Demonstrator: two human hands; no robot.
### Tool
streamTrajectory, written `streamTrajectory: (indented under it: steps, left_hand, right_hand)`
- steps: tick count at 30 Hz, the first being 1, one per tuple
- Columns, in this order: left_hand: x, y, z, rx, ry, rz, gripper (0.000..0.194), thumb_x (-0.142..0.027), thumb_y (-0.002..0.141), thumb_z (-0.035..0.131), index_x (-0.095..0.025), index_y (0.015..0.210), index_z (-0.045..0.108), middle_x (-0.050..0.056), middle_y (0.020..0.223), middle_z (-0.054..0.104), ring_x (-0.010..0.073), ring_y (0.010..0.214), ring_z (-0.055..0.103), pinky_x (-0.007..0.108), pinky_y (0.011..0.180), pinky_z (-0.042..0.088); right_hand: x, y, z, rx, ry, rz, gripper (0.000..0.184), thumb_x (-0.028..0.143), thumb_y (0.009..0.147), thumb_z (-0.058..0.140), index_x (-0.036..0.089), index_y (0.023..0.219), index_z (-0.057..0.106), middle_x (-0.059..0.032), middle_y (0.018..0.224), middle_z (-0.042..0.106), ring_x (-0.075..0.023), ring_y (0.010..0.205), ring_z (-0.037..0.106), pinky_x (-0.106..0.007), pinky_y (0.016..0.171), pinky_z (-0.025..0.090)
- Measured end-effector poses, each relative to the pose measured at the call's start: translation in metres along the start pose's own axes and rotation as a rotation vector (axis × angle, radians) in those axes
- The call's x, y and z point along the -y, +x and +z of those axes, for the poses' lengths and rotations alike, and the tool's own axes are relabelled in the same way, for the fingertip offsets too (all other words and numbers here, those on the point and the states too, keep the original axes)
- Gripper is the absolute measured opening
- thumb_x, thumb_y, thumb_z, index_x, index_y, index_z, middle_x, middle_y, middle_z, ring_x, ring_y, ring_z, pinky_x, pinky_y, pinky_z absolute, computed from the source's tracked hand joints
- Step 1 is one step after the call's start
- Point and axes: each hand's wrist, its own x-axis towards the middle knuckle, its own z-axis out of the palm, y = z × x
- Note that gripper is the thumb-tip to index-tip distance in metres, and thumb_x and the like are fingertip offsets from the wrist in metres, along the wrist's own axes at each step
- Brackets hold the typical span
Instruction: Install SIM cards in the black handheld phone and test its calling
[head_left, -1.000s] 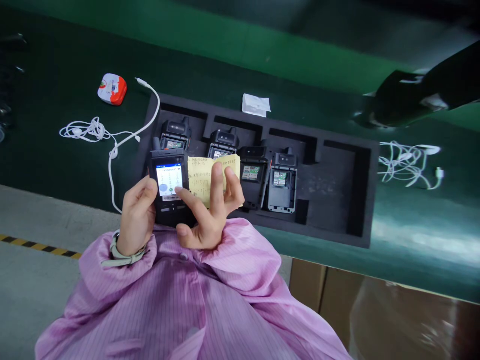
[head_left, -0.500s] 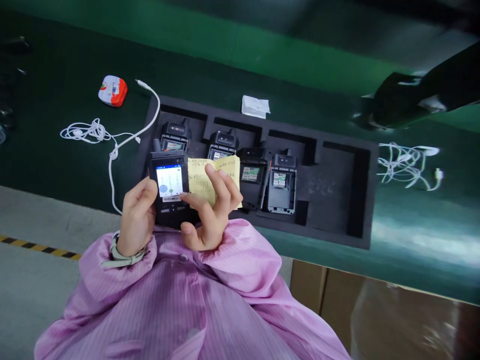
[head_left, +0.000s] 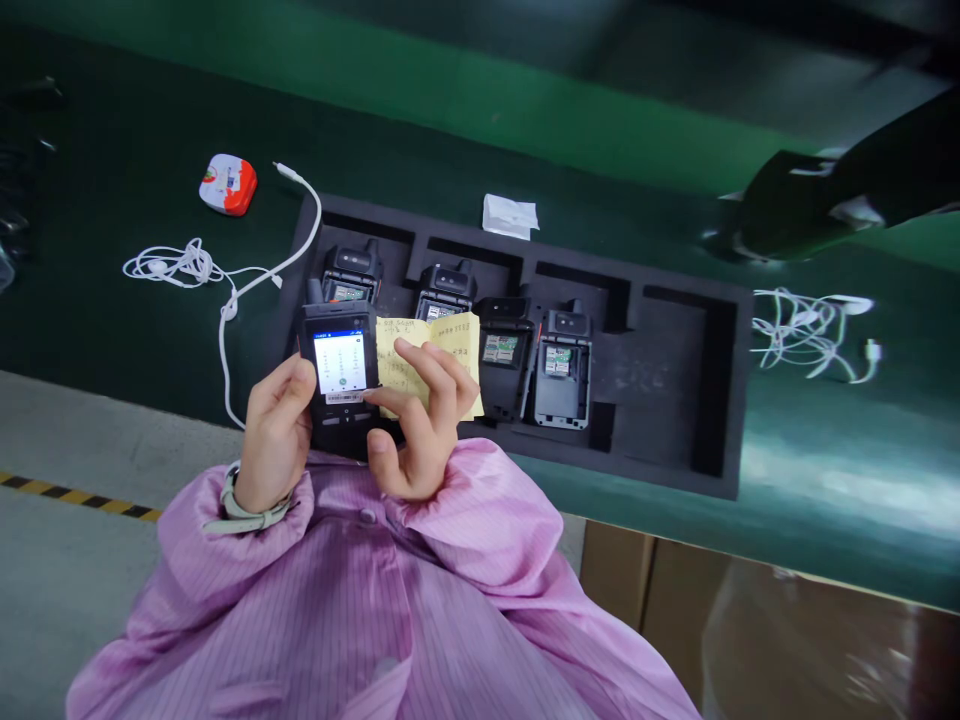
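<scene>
The left hand (head_left: 274, 435) cradles a black handheld radio (head_left: 337, 380), its long axis pointing away from the body and its lit screen facing up. The half-curled right hand (head_left: 416, 430) has its fingers over a yellow handwritten note (head_left: 394, 350) beside the radio; whether it pinches the note, I cannot tell. Below them, a black foam tray (head_left: 660, 380) holds opened radios (head_left: 562, 370) in cut-out slots on a green bench (head_left: 112, 200).

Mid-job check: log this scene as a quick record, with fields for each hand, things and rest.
left hand: holds black handheld radio, keypad on screen
right hand: fingers on yellow handwritten note, beside the radio
things: four open-backed radios in black foam tray
rest: white earphones, orange-and-white tin, white paper packet on green bench
</scene>
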Motion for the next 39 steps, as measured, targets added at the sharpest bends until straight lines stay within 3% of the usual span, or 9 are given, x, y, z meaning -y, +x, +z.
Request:
streamTrajectory:
  steps: [14,25,29,33,39]
  left_hand:
    - [0.0008,-0.0003,-0.0005,0.011,-0.013,-0.005,0.042,-0.051,0.078,0.085,-0.020,0.062,0.062,0.002,0.065,0.066,0.0228,0.081,0.072,0.031,0.073,0.060]
    - [0.0001,0.0001,0.0002,0.005,0.001,-0.004,0.043,-0.053,0.078,0.084,-0.021,0.063,0.061,0.000,0.062,0.061,0.0221,0.078,0.070,0.032,0.073,0.059]
    - [-0.0005,0.0000,0.0007,0.008,-0.006,-0.001,0.044,-0.052,0.078,0.084,-0.020,0.061,0.059,-0.001,0.060,0.056,0.0185,0.069,0.064,0.029,0.067,0.057]
    - [-0.0018,-0.0006,0.0011,-0.001,-0.014,-0.006,0.048,-0.051,0.076,0.087,-0.019,0.058,0.055,-0.003,0.059,0.050,0.0116,0.056,0.049,0.024,0.056,0.049]
    - [-0.0008,0.0000,-0.0004,-0.023,-0.005,-0.025,0.047,-0.052,0.074,0.088,-0.019,0.058,0.057,-0.002,0.062,0.051,0.0119,0.058,0.046,0.025,0.055,0.046]
  right_hand:
    - [0.0002,0.0009,-0.0008,0.011,-0.041,-0.016,0.035,0.039,0.104,0.037,0.019,0.095,0.065,-0.0107,0.130,0.063,-0.0273,0.129,0.052,-0.045,0.107,0.048]
    - [0.0029,0.0005,0.0020,0.070,-0.093,0.010,0.047,0.045,0.105,0.032,0.021,0.118,0.069,-0.0130,0.143,0.054,-0.0298,0.136,0.042,-0.047,0.111,0.043]
    - [0.0030,0.0014,0.0022,0.110,-0.117,0.011,0.049,0.046,0.105,0.031,0.020,0.121,0.070,-0.0137,0.148,0.050,-0.0308,0.140,0.040,-0.048,0.113,0.042]
    - [0.0028,0.0019,0.0024,0.113,-0.116,-0.017,0.055,0.051,0.104,0.028,0.021,0.121,0.071,-0.0144,0.153,0.046,-0.0316,0.141,0.041,-0.050,0.114,0.040]
    - [0.0018,0.0000,0.0030,0.096,-0.112,-0.045,0.056,0.055,0.103,0.029,0.023,0.119,0.072,-0.0129,0.153,0.048,-0.0324,0.143,0.040,-0.051,0.114,0.040]
